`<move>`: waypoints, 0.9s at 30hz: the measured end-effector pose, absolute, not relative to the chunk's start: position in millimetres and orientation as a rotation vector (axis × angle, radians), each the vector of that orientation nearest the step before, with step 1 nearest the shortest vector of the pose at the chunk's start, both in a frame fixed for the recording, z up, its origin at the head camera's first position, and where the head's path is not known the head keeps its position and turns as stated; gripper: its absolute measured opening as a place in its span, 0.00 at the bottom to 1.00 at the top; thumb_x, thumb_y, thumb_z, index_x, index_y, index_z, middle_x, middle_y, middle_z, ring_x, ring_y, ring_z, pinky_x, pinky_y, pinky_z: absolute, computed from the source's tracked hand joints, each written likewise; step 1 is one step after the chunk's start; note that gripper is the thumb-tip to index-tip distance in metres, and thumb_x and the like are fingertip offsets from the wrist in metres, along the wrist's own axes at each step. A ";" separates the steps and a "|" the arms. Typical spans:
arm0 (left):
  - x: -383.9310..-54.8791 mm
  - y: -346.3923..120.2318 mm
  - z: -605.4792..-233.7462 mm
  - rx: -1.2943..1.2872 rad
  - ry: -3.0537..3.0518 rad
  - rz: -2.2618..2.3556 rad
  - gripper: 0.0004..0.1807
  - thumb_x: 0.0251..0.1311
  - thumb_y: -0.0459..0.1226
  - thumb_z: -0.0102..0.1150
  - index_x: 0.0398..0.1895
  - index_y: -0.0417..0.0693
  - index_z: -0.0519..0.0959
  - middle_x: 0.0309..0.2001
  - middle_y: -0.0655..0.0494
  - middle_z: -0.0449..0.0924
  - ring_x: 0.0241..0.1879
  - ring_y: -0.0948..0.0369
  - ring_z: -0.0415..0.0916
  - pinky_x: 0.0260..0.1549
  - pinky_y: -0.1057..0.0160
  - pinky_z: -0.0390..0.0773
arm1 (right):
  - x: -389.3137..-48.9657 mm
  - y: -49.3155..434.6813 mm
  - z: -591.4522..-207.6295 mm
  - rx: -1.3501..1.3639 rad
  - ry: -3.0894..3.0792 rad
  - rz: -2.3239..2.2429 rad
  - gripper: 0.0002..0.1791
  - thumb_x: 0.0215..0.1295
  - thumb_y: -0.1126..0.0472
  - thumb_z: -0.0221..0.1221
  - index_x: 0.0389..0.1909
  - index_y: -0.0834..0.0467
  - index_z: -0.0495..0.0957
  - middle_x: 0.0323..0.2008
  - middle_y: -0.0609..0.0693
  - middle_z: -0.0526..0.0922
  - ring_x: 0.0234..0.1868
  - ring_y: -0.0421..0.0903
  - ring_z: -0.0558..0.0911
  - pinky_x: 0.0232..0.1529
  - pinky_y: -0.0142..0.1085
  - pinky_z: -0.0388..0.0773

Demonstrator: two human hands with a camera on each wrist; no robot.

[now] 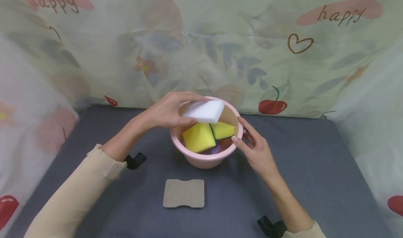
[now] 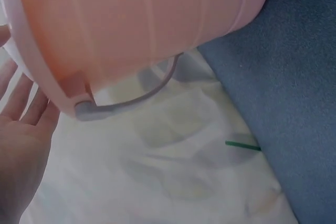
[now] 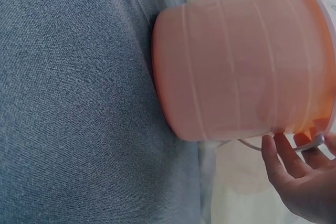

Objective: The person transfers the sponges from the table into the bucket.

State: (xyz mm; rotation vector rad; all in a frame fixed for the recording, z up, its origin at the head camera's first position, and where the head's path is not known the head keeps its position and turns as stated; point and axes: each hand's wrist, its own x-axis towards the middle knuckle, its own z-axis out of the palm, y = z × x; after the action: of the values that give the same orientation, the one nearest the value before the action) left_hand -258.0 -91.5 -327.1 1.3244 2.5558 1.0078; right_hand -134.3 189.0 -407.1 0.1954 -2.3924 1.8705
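My left hand (image 1: 176,108) holds a white foam sponge block (image 1: 204,111) over the mouth of a pink bucket (image 1: 204,162). Fingers lie along its far edge, the thumb at the near one. Inside the bucket are two yellow sponges (image 1: 198,138) with dark green undersides, and part of something purple (image 1: 212,149) beneath them. My right hand (image 1: 256,150) grips the bucket's right rim, thumb on the near side, by the handle joint. In the right wrist view, the fingers (image 3: 286,161) sit at the bucket's wall and grey handle (image 3: 252,146). The left wrist view hides the white block.
A flat tan notched sponge (image 1: 184,193) lies on the dark grey table (image 1: 299,168) in front of the bucket. A patterned cloth (image 1: 201,66) hangs behind the table and along both sides.
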 end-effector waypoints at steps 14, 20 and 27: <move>-266.0 -78.0 -332.1 1.384 2.484 1.048 0.30 0.55 0.35 0.63 0.64 0.57 0.77 0.62 0.60 0.76 0.48 0.60 0.75 0.42 0.57 0.75 | -135.2 189.0 -406.6 0.221 -2.364 1.892 0.34 0.67 0.61 0.64 0.73 0.47 0.66 0.71 0.46 0.66 0.67 0.51 0.71 0.55 0.28 0.74; -265.3 -79.0 -335.2 1.377 2.470 1.037 0.29 0.56 0.34 0.64 0.65 0.53 0.77 0.65 0.59 0.73 0.63 0.59 0.71 0.52 0.51 0.76 | -134.4 188.3 -406.8 0.202 -2.383 1.885 0.34 0.67 0.59 0.64 0.74 0.47 0.65 0.72 0.46 0.65 0.68 0.51 0.71 0.56 0.28 0.74; -261.7 -81.5 -335.5 1.404 2.472 1.046 0.29 0.58 0.35 0.62 0.66 0.52 0.76 0.65 0.59 0.74 0.66 0.58 0.69 0.57 0.47 0.73 | -133.7 189.3 -405.7 0.198 -2.389 1.884 0.35 0.68 0.59 0.64 0.74 0.46 0.65 0.72 0.44 0.65 0.68 0.48 0.70 0.57 0.29 0.73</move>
State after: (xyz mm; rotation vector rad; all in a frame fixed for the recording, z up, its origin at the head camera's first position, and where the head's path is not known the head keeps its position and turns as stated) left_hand -261.7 -81.5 -335.5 1.4044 2.4718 1.0460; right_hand -133.7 189.3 -405.7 0.1984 -2.3890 1.8837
